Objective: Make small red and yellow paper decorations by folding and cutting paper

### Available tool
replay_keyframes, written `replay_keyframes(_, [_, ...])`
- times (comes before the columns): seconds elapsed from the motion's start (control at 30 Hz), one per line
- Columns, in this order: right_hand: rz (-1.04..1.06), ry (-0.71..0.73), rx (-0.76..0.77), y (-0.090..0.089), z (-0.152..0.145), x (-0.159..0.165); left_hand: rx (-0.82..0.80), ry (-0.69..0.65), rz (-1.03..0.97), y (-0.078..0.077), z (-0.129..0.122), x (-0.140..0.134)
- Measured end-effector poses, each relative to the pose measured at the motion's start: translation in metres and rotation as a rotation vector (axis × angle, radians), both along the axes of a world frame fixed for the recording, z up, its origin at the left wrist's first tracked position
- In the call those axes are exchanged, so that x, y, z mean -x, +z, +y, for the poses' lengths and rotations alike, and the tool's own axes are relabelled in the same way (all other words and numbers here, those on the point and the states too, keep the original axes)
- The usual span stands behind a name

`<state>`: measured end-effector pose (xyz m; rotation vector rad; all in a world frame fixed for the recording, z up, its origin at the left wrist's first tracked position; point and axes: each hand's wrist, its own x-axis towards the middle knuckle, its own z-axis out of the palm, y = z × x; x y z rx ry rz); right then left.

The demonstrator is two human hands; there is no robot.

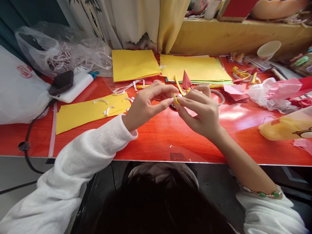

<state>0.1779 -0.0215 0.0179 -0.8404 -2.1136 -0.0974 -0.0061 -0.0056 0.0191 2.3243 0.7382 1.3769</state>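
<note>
Currently a short yellow strip (175, 99) is held up between two hands over the middle of the red desk (156, 139), back from its near edge. Its long axis is slanted: the upper end points toward the desk's far edge and a little left, the lower end toward the near edge and a little right. The right hand (204, 109) has thumb and forefinger pinched together on the lower end. The left hand (148, 102) meets the upper end with its thumb tip, forefinger arched above with a gap between; whether those two fingertips grip the strip, I cannot tell. Just beyond the fingers, a red paper point (186, 80) has its tip aimed at the far edge, and a longer yellow strip (179, 85) leans beside it, its top tilted left. Toward the far edge lie two piles, a left yellow stack (135, 66) and a right yellow stack (195, 69), side by side. Nearer the desk's left end, yellow sheets (80, 113) run lengthwise from the near left toward the middle, with curled white slips (100, 100) on top. A clear cup (280, 128) lies on its side by the right end.
</note>
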Motion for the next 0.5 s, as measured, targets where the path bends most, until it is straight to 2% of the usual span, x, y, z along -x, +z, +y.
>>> replay_keyframes(0.5, [-0.164, -0.114, -0.098, -0.002, 0.0017, 0.0009, 0.14, -0.039, -0.074, -0.0009, -0.0019, -0.0017])
